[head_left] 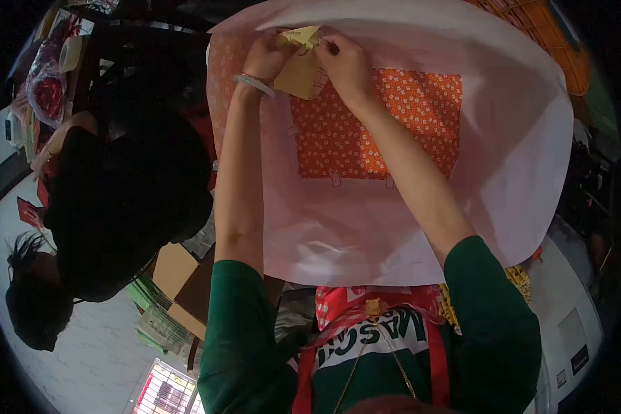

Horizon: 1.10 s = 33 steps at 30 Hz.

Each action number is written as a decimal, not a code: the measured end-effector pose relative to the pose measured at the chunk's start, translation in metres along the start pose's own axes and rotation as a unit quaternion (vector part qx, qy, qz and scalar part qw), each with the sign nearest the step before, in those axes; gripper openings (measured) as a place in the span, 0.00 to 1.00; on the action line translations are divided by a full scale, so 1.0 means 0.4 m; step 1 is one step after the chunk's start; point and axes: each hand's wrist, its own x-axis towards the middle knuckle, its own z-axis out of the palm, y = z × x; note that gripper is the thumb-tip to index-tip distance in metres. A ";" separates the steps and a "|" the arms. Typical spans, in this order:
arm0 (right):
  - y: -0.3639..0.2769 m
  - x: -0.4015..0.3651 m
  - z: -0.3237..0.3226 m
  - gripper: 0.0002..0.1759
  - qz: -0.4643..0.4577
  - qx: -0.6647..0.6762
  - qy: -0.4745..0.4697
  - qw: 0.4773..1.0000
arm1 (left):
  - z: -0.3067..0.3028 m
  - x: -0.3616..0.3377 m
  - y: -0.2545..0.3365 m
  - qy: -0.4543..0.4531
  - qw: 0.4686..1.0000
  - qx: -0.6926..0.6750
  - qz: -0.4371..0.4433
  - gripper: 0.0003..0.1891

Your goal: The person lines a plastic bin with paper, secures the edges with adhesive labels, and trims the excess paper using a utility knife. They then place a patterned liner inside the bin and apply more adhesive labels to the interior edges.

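Note:
My left hand (pixel 265 56), with a pale bangle (pixel 254 84) at the wrist, is closed on the left side of a yellow paper piece (pixel 298 76). Opposite it, my right hand (pixel 346 65) pinches the paper's upper right edge. The paper's top part is brighter, bears small print and looks folded or peeled back; fingers cover some of it. Below the hands lies an orange sheet (pixel 379 124) with a small white pattern, and its upper left corner is partly hidden by the yellow paper. Under it spreads a large white sheet (pixel 366 228) with faint pink outlines near the orange edges.
On the left a person in black (pixel 127 172) works at another surface, with a roll of tape (pixel 70 54) and plastic-wrapped goods nearby. A cardboard box (pixel 176 272) stands beside my left arm. An orange basket (pixel 552 34) is at the upper right.

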 end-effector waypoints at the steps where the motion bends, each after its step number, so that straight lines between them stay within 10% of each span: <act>1: -0.004 0.003 -0.005 0.09 0.000 0.000 0.000 1.000 | 0.001 0.000 -0.001 0.000 1.000 0.000 0.000 0.17; 4: 0.000 0.007 -0.016 0.10 0.136 0.031 -0.033 0.990 | 0.001 0.004 -0.016 0.008 1.000 0.007 0.023 0.17; 6: 0.034 -0.001 -0.014 0.13 0.334 0.355 -0.039 0.873 | 0.003 0.020 -0.034 0.026 0.997 0.037 0.062 0.18; 12: 0.181 -0.102 -0.076 0.17 0.513 0.448 0.095 0.727 | 0.029 0.010 -0.039 0.125 0.973 0.140 0.136 0.16; 19: 0.303 -0.241 -0.021 0.18 0.559 0.306 0.105 0.763 | 0.046 -0.009 -0.031 0.105 0.952 0.210 0.194 0.15; 23: 0.477 -0.344 0.173 0.20 0.462 -0.146 -0.184 0.855 | 0.056 -0.023 0.023 0.140 0.932 0.259 0.211 0.12; 25: 0.427 -0.340 0.203 0.23 0.488 -0.130 -0.216 0.836 | 0.066 -0.035 0.025 0.150 0.919 0.291 0.220 0.11; 27: 0.379 -0.354 0.248 0.25 0.317 -0.261 -0.315 0.856 | 0.066 -0.041 0.002 0.155 0.904 0.313 0.248 0.10; 30: 0.415 -0.358 0.409 0.25 0.579 0.035 -0.206 0.788 | 0.080 -0.043 -0.028 0.142 0.906 0.332 0.221 0.11; 33: 0.400 -0.381 0.433 0.25 0.598 0.049 -0.203 0.774 | 0.101 -0.047 -0.057 0.164 0.877 0.363 0.270 0.12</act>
